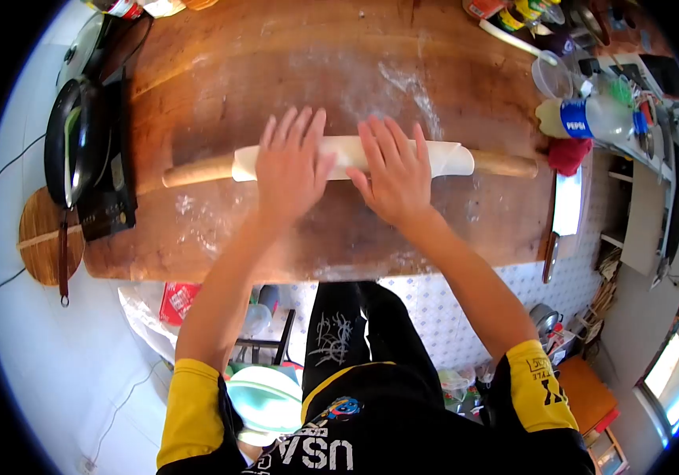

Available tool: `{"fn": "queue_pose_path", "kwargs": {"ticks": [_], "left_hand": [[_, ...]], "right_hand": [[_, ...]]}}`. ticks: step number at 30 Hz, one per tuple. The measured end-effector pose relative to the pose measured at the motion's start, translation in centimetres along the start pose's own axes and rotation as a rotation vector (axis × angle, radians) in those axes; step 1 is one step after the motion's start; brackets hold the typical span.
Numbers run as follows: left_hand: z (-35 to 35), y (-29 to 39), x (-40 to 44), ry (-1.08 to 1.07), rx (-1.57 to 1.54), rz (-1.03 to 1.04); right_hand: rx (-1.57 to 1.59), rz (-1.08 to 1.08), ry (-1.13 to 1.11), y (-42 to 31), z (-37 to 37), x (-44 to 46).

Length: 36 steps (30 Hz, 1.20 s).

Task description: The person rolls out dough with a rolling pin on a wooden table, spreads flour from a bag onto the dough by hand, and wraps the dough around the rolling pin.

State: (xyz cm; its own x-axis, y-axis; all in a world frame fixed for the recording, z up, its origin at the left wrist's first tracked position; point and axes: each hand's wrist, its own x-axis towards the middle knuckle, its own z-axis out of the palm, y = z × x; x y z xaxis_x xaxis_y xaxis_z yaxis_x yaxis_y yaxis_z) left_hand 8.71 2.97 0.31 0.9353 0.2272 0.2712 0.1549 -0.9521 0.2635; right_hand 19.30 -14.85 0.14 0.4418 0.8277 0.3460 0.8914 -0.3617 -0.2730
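A long wooden rolling pin (506, 164) lies crosswise on the brown wooden table (339, 237), its bare ends sticking out on both sides. Around its middle is wrapped a pale sheet of dough (452, 159), with a loose edge showing at the right. My left hand (293, 168) rests flat on the dough roll left of centre, fingers stretched forward. Right of centre, my right hand (396, 170) lies palm down on the same roll, fingers spread. What is under both palms is hidden.
White flour (415, 91) streaks the table. To the right are a cleaver (567, 204), a red cloth (569, 156) and a Pepsi bottle (589, 119). A black frying pan (78, 146) stands at the left, above a round wooden board (39, 229).
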Motion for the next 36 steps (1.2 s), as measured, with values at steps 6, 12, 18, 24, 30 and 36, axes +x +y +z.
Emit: {"fn": "queue_pose_path", "kwargs": {"ticks": [6,12,18,24,30,36], "left_hand": [[-0.3,-6.5,12.8,-0.128,-0.111,-0.257],[0.8,-7.2,13.4,-0.069,0.102,0.296],[1.5,-10.3,16.5,-0.149,0.118,0.502],[-2.3,1.3,-7.8,-0.316,-0.1,-0.109],[2.0,17.9,-13.0,-0.367,0.001,-0.797],[9.4,22.4,0.3,0.086,-0.274,-0.338]], "right_hand": [[-0.045,0.189,-0.042,7.8,0.5,13.6],[-0.212,-0.07,-0.112,10.8,1.6,9.3],[-0.233,-0.242,-0.146,14.7,0.4,16.2],[0.053,0.252,0.056,6.5,-4.1,-1.6],[0.164,0.94,0.018,-3.9,-10.5,-20.1],[0.101,0.931,0.018,-4.9,-10.6,-21.7]]}}
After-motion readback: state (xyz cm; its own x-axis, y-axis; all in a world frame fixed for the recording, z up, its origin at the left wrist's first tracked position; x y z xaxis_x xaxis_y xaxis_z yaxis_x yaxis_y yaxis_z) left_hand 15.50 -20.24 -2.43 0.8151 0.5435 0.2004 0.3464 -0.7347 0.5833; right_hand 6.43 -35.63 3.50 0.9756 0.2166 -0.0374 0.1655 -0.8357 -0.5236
